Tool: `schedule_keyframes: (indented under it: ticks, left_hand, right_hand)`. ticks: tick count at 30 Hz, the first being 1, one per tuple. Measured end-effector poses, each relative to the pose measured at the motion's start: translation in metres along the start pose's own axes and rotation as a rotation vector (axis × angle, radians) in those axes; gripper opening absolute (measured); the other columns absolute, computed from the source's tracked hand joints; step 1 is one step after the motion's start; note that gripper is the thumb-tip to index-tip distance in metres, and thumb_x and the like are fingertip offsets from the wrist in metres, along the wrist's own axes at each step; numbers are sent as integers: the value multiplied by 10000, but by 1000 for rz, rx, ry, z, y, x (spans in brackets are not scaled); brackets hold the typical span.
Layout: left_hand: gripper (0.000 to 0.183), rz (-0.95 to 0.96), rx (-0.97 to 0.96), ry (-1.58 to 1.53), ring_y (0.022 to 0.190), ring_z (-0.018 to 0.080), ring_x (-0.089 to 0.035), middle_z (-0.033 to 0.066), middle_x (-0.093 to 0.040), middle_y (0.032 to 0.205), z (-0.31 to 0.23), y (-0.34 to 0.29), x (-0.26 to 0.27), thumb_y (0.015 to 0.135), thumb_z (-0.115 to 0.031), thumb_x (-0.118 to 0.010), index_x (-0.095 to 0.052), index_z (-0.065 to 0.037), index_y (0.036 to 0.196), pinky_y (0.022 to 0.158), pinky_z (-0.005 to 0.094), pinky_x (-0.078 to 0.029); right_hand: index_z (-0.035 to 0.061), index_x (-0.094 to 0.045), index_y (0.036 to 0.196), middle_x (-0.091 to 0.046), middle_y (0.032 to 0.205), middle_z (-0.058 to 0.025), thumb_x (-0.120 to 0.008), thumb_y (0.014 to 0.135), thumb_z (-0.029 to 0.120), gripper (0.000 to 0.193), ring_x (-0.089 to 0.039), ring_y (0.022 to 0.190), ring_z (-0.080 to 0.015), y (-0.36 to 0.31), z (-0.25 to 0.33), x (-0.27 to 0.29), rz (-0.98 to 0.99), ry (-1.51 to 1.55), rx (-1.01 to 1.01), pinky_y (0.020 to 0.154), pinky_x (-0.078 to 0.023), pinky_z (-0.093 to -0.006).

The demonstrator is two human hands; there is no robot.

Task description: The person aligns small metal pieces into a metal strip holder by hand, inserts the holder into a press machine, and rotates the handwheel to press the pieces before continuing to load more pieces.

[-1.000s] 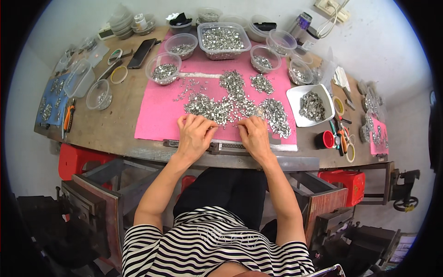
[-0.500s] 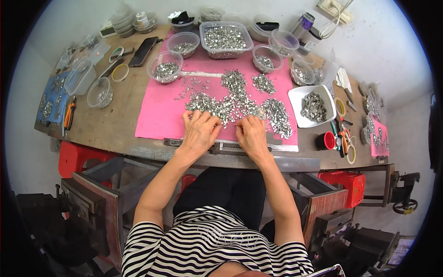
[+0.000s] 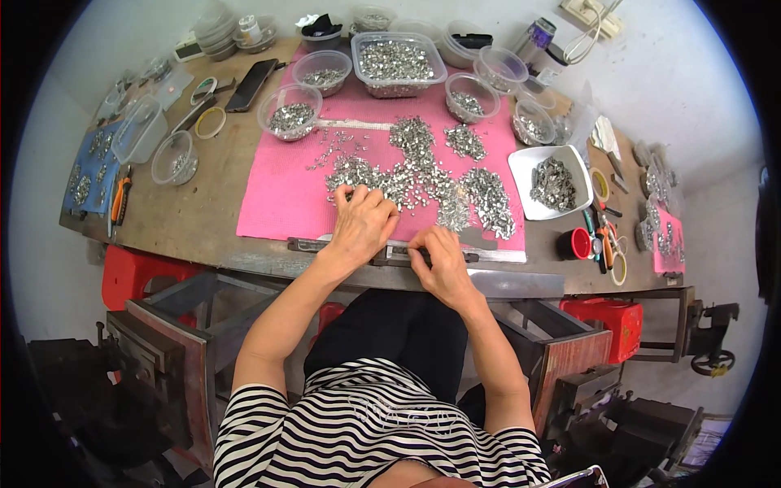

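Observation:
Heaps of small silvery metal pieces (image 3: 382, 180) lie on a pink mat (image 3: 268, 191). My left hand (image 3: 364, 220) rests at the near side of the central heap, its fingers curled down among the pieces. What its fingertips hold, if anything, is hidden. Closer to the table edge, my right hand (image 3: 442, 256) bends over a dark metal bar fixture (image 3: 396, 254), thumb and fingers drawn together. Any piece in that pinch is too small to make out. Beside the right hand lies another heap of pieces (image 3: 490, 205).
Behind the heaps stands a clear tub (image 3: 397, 69) full of metal pieces, with round bowls (image 3: 290, 114) around it. A white square dish (image 3: 551, 183) and a red-rimmed black cup (image 3: 574, 244) are on the right. A phone (image 3: 252, 85) and orange-handled pliers (image 3: 121, 198) lie left.
My right hand has moved back from the heap toward me, onto the metal bar. The left hand has shifted slightly right, remaining by the central heap.

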State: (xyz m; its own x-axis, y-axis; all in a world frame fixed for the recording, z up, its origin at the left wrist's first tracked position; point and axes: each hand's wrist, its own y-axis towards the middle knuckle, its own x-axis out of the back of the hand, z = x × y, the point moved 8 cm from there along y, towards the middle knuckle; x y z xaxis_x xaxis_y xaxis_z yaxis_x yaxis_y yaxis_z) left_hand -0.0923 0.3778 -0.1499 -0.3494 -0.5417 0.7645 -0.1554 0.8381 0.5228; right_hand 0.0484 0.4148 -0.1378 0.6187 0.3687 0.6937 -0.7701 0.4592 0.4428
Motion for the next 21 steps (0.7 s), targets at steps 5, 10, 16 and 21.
schedule_keyframes:
  ticks: [5,10,16,21]
  left_hand:
    - [61,19,-45,-38,927,233,-552,32,-595,879,-6,-2,10,878,-125,-696,-669,-83,912,958,479,-334]
    - [118,46,-86,-149,894,230,-567,30,-596,883,-20,-21,24,871,-93,-700,-616,-76,952,949,441,-338]
    - [134,63,-106,-241,908,236,-575,41,-596,907,-30,-35,22,846,-83,-710,-621,-76,946,940,429,-354]
    - [132,52,-119,-188,904,230,-578,38,-598,916,-33,-35,21,829,-88,-722,-624,-82,918,949,423,-360]
  right_hand:
    - [37,-600,937,-584,939,-83,-716,782,-17,201,-572,893,-279,-5,6,-6,-16,-60,44,812,-411,-403]
    - [42,-627,939,-595,954,-79,-724,798,-1,177,-575,899,-271,-6,8,-5,-6,-65,60,792,-416,-392]
    - [48,-653,930,-610,905,-80,-708,827,4,125,-595,878,-273,1,-3,3,-62,-32,12,795,-419,-394]
    - [52,-662,938,-601,871,-89,-696,847,25,101,-598,862,-276,17,-27,3,-115,-160,-76,812,-417,-402]
